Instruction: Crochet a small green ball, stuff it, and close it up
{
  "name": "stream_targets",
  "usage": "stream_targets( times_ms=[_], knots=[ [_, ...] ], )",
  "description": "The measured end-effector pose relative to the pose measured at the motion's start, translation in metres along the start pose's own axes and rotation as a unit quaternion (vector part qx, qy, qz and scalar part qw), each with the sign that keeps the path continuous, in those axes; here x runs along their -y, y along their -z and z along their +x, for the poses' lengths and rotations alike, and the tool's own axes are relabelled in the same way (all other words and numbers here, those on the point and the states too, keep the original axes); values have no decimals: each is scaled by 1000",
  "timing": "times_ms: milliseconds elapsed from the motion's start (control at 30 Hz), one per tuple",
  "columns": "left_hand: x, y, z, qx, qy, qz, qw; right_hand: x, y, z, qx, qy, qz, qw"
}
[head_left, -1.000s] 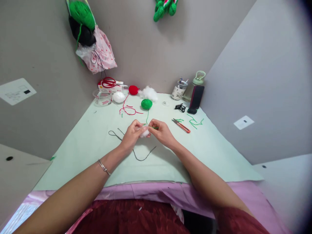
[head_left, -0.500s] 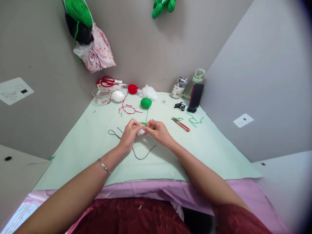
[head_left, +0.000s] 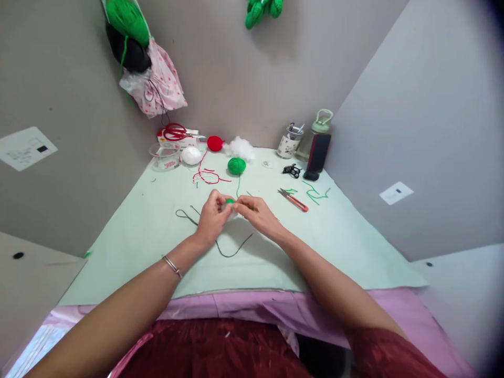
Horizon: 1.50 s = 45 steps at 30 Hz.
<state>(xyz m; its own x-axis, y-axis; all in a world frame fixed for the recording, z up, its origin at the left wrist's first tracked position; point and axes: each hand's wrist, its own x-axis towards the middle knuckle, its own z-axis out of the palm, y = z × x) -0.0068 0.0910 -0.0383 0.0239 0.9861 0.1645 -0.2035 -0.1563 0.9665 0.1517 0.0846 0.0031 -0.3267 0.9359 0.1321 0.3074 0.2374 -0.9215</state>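
Together, pinched small green piece (head_left: 230,201) and white stuffing (head_left: 232,214), fingers of left hand (head_left: 211,216) and right hand (head_left: 258,214), over worktop (head_left: 252,270), near green ball (head_left: 237,166).

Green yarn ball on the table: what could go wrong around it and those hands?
The green yarn ball might roll if its strand, leading toward the right hand, gets tugged. White fluff pinched by the left hand could slip out. The dark cord passing beneath that hand might snag.

Phone (head_left: 321,151) beside a bottle (head_left: 321,127) at two o'clock from view centre, red scissors (head_left: 184,133) at ten, wall plate (head_left: 396,194) at three
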Motion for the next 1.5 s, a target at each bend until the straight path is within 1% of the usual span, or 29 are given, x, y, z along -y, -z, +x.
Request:
stream_targets(
  times_ms=[100, 233, 333, 400, 500, 600, 700, 767, 867, 1033, 1133, 1200, 1300, 1367, 1500],
  knots=[
    [0, -2, -3, -4, -16, 18, 1000, -5, -2, 3, -12, -13, 1, 1000],
    [-3, -1, -5, 22, -7, 15, 1000, -17, -3, 9, -66, -20, -30, 997],
    [-6, 1, -6, 37, 2, 4, 999, -19, -2, 8, -95, -13, -49, 994],
    [-8, 1, -4, 43, 11, -4, 999, -14, -1, 6, -80, -4, -48, 996],
    [-9, 3, 0, 46, 27, -10, 999, -4, 3, 0, -20, 12, -34, 999],
    [-11, 5, 4, 31, 32, -8, 999, 4, 8, -3, 38, 24, -27, 999],
    [-11, 5, 5, 19, 43, -12, 999, 3, 11, -3, 64, 34, -33, 997],
    [-10, 4, 3, 25, 58, -21, 998, -1, 11, -1, 56, 37, -42, 997],
    [-9, 2, 0, 38, 74, -37, 996, -9, 9, 3, 18, 35, -55, 998],
    [-10, -2, -4, 56, 68, -56, 994, -16, 6, 7, -34, 12, -53, 998],
    [-10, -2, -5, 72, 59, -51, 994, -15, 8, 8, -43, -6, -51, 998],
    [-10, -2, -4, 77, 52, -41, 995, -12, 10, 7, -35, -11, -51, 998],
    [-8, 0, -1, 62, 45, -18, 997, -5, 9, 3, -6, -3, -56, 998],
    [-6, 0, 1, 36, 39, 1, 999, 1, 7, -1, 8, 6, -66, 998],
    [-3, -3, 5, -21, 30, 27, 999, 6, 2, -3, 10, 8, -85, 996]
  ],
)
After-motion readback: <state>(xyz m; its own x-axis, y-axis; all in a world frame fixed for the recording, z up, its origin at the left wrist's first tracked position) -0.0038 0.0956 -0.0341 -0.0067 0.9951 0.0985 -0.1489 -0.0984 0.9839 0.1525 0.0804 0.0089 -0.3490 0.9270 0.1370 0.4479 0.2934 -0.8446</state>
